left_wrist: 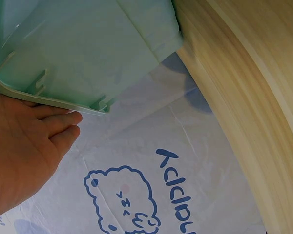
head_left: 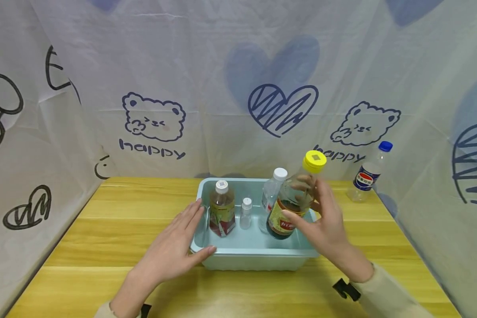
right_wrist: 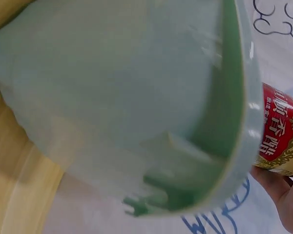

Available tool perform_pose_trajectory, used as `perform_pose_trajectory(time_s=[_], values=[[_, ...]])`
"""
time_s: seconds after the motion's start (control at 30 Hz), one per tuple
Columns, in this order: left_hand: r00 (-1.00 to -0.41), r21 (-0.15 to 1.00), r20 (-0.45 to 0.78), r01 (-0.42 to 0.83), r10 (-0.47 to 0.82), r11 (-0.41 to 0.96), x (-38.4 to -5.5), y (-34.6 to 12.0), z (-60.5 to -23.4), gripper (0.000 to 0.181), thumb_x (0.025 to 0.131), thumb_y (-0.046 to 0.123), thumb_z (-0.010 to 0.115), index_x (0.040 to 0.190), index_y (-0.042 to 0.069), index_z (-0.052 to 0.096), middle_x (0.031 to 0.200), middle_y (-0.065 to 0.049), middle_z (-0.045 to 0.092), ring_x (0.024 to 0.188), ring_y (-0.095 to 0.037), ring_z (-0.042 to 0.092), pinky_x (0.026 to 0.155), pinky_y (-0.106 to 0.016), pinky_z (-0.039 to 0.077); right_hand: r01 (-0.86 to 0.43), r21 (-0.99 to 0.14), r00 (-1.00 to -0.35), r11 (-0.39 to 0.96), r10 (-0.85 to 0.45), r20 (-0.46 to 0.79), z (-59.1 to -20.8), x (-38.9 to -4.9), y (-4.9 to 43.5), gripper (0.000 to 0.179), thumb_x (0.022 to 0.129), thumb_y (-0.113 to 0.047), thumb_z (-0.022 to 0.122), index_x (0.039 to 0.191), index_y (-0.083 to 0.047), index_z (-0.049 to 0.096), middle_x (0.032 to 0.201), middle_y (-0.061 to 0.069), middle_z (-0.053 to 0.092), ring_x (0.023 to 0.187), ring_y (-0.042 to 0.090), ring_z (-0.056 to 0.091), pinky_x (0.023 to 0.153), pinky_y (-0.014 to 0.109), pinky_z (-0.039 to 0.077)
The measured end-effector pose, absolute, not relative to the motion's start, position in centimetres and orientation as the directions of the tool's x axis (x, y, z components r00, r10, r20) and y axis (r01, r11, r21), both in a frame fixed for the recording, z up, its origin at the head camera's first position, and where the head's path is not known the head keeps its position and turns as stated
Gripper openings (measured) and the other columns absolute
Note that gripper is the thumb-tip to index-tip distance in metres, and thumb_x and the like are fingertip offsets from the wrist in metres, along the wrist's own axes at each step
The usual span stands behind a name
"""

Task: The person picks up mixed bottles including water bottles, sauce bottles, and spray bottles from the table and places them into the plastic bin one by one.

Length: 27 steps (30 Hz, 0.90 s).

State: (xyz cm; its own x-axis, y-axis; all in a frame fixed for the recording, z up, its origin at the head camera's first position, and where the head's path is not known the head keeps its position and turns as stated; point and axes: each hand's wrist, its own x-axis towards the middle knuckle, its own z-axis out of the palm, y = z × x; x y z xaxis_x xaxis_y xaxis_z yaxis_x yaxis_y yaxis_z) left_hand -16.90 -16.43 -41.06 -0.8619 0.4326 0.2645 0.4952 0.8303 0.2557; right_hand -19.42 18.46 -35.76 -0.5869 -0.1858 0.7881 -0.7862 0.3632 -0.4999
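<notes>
My right hand (head_left: pixel 329 223) grips a clear bottle of dark liquid (head_left: pixel 288 207) with a yellow cap and a red and gold label, tilted above the right part of a pale green plastic bin (head_left: pixel 258 251). In the right wrist view the label of this bottle (right_wrist: pixel 281 131) shows past the bin's rim. My left hand (head_left: pixel 174 245) rests with straight fingers along the bin's left rim, its thumb at the front corner. Inside the bin stand a bottle with a dark label (head_left: pixel 222 214), a small clear bottle (head_left: pixel 245 214) and a white-capped clear bottle (head_left: pixel 271 192), partly hidden.
A Pepsi bottle (head_left: pixel 366 176) with a blue cap stands at the table's back right. The wooden table (head_left: pixel 143 221) carries the bin near its back edge. A printed white cloth (head_left: pixel 206 110) hangs behind and at both sides.
</notes>
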Motion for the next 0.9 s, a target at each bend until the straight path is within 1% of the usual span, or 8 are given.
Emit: perform_pose_trajectory(time_s=[0.1,0.17,0.33,0.4,0.57,0.7,0.8,0.9], values=[[-0.86,0.257,0.269,0.498,0.433,0.828,-16.9,-16.4,-41.1,0.102,0.096,0.074,0.05,0.164,0.001,0.025,0.174,-0.013,0.012,0.159,-0.033,0.019,0.126,-0.05,0.026,-0.748,-0.542,-0.64,0.384,-0.198,0.743,-36.1,-19.4,17.7,0.092,0.075,0.003,0.09,0.154,-0.006,0.043,0.138,0.012,0.058,0.114,0.018,0.064,0.086,0.02,0.061],[-0.859,0.257,0.271,0.499,0.434,0.828,-17.0,-16.4,-41.1,0.102,0.096,0.074,0.05,0.164,0.001,0.026,0.174,-0.013,0.013,0.159,-0.033,0.019,0.126,-0.05,0.027,-0.735,-0.559,-0.659,0.383,-0.212,0.722,-36.3,-19.4,17.2,0.094,0.074,0.007,0.09,0.154,-0.006,0.042,0.138,0.012,0.057,0.114,0.019,0.064,0.086,0.021,0.061],[-0.859,0.258,0.271,0.499,0.434,0.827,-16.9,-16.4,-41.1,0.103,0.096,0.074,0.051,0.163,0.0,0.027,0.174,-0.013,0.013,0.159,-0.033,0.019,0.126,-0.05,0.027,-0.744,-0.573,-0.662,0.345,-0.259,0.703,-36.9,-19.7,16.0,0.093,0.074,0.007,0.09,0.153,-0.005,0.042,0.136,0.013,0.058,0.116,0.024,0.066,0.085,0.025,0.062],[-0.858,0.258,0.273,0.501,0.435,0.826,-16.9,-16.4,-41.1,0.103,0.096,0.074,0.051,0.163,0.0,0.027,0.174,-0.013,0.013,0.158,-0.033,0.02,0.126,-0.05,0.027,-0.746,-0.57,-0.66,0.345,-0.27,0.701,-37.3,-19.8,15.5,0.095,0.074,0.006,0.09,0.154,-0.005,0.041,0.136,0.013,0.058,0.116,0.026,0.066,0.085,0.027,0.063],[-0.854,0.248,0.276,0.507,0.442,0.825,-17.0,-16.4,-41.1,0.103,0.097,0.074,0.05,0.163,0.0,0.026,0.174,-0.014,0.013,0.158,-0.033,0.019,0.126,-0.051,0.027,-0.736,-0.588,-0.674,0.336,-0.285,0.681,-37.9,-20.1,14.5,0.096,0.075,0.003,0.091,0.155,-0.007,0.039,0.137,0.014,0.058,0.112,0.034,0.067,0.084,0.038,0.065],[-0.854,0.25,0.274,0.507,0.442,0.825,-17.0,-16.3,-41.1,0.102,0.097,0.074,0.05,0.163,0.0,0.027,0.174,-0.014,0.013,0.158,-0.034,0.02,0.126,-0.051,0.027,-0.706,-0.638,-0.708,0.308,-0.31,0.634,-38.1,-20.2,13.6,0.09,0.078,-0.001,0.09,0.153,-0.007,0.04,0.138,0.016,0.057,0.114,0.039,0.067,0.088,0.045,0.064],[-0.857,0.254,0.269,0.503,0.439,0.826,-17.0,-16.3,-41.1,0.102,0.097,0.074,0.05,0.163,0.0,0.027,0.174,-0.014,0.013,0.158,-0.034,0.02,0.126,-0.05,0.026,-0.67,-0.683,-0.74,0.291,-0.328,0.587,-38.0,-20.1,12.9,0.087,0.079,-0.002,0.09,0.152,-0.007,0.041,0.139,0.016,0.058,0.116,0.039,0.067,0.092,0.048,0.062],[-0.86,0.26,0.266,0.5,0.436,0.826,-17.0,-16.4,-41.1,0.102,0.097,0.073,0.051,0.163,0.0,0.026,0.174,-0.014,0.012,0.158,-0.034,0.019,0.126,-0.05,0.026,-0.623,-0.734,-0.775,0.271,-0.346,0.529,-37.9,-20.1,12.3,0.086,0.079,-0.004,0.091,0.15,-0.009,0.043,0.14,0.013,0.06,0.12,0.037,0.066,0.097,0.049,0.06]])
